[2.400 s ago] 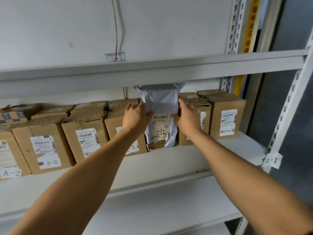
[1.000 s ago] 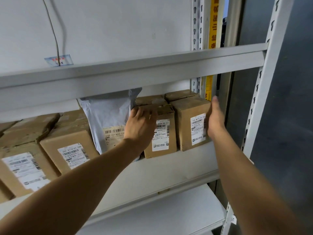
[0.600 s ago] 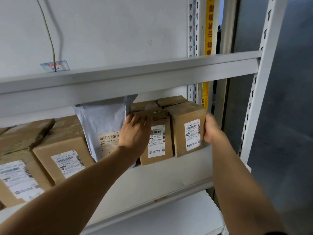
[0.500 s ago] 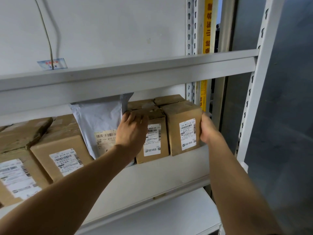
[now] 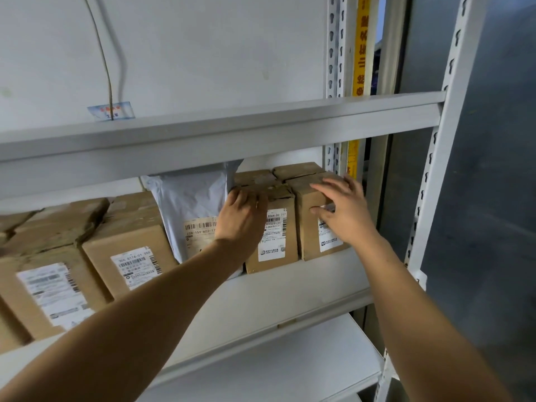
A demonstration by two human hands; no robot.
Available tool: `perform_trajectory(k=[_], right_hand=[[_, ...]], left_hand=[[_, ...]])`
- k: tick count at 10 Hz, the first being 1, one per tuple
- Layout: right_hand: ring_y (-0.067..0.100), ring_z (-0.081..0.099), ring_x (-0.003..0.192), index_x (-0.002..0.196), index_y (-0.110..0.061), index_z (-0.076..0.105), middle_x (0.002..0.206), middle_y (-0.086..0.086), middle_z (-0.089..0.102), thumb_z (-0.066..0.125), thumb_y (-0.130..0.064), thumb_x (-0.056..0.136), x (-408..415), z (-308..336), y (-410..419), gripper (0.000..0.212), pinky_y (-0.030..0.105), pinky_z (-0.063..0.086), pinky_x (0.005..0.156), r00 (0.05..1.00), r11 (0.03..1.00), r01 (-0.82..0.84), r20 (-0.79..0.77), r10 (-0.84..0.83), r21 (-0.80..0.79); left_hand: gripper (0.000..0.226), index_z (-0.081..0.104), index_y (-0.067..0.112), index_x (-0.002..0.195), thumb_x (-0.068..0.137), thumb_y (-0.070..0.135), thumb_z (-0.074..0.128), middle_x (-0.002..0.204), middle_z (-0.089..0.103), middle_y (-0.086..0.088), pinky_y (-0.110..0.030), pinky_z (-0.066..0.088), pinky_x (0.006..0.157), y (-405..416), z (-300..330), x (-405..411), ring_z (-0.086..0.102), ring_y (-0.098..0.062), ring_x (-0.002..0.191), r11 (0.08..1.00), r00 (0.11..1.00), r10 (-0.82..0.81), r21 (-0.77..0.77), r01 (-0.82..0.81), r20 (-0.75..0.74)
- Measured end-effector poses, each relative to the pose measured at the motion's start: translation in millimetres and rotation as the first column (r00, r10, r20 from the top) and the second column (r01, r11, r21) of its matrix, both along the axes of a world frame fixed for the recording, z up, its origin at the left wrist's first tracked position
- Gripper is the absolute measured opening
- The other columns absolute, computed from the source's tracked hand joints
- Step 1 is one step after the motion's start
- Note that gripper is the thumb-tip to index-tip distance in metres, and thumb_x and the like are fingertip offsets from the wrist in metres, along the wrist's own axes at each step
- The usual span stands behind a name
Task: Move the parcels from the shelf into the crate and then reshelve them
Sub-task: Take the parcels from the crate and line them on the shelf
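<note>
Resting on the top front edge of a tall brown cardboard box (image 5: 272, 233), the left hand (image 5: 242, 217) curls its fingers over it without gripping. The right hand (image 5: 345, 211) hovers spread and empty before the neighbouring upright brown cardboard box (image 5: 310, 227) to its right; both boxes stand long axis vertical, white labels facing out.

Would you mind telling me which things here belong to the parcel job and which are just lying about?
Job:
- grey mailer bag
- box under the left hand
- end box by the open right hand
- shelf

Lying about:
- wall cable
- blue tag
- yellow strip
</note>
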State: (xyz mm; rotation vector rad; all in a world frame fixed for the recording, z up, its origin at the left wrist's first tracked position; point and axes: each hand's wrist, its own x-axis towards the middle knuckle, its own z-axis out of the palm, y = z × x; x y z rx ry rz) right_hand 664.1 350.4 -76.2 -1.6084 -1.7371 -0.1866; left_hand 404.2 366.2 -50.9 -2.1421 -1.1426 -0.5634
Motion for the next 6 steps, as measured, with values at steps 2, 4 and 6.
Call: perform_trajectory(k=[2,4,6], right_hand=[[0.030,0.017,0.157,0.142,-0.035,0.065,0.156,-0.008,0.054,0.082,-0.033,0.088,-13,-3,7,0.057,0.052,0.026,0.125,0.980,0.997,-0.030,-0.196,0.044,0.072],[0.029,0.002,0.163,0.154,-0.036,0.052,0.165,-0.007,0.042,0.073,-0.039,0.096,-14,-9,2,0.061,0.056,0.014,0.130,0.995,0.999,-0.006,-0.104,0.011,0.042],[0.032,0.025,0.157,0.155,-0.027,0.051,0.163,0.004,0.046,0.069,-0.043,0.098,-58,-4,-28,0.062,0.061,0.021,0.126,0.993,0.981,0.048,0.101,-0.068,0.187]], left_hand=[[0.035,0.070,-0.002,0.113,0.078,0.000,0.073,0.093,0.074,-0.021,-0.048,0.051,0.101,5,-1,-3,0.068,-0.040,0.093,1.000,1.000,-0.022,0.017,0.022,0.018],[0.050,0.063,-0.003,0.129,0.087,0.006,0.037,0.113,0.072,-0.023,-0.050,0.041,0.114,-1,-3,-6,0.064,-0.041,0.112,0.999,0.999,-0.050,0.006,0.050,0.007],[0.036,0.067,0.002,0.117,0.094,0.002,0.040,0.118,0.067,-0.018,-0.046,0.044,0.110,-24,-10,-45,0.061,-0.037,0.112,0.972,0.975,-0.219,0.096,0.214,0.041]])
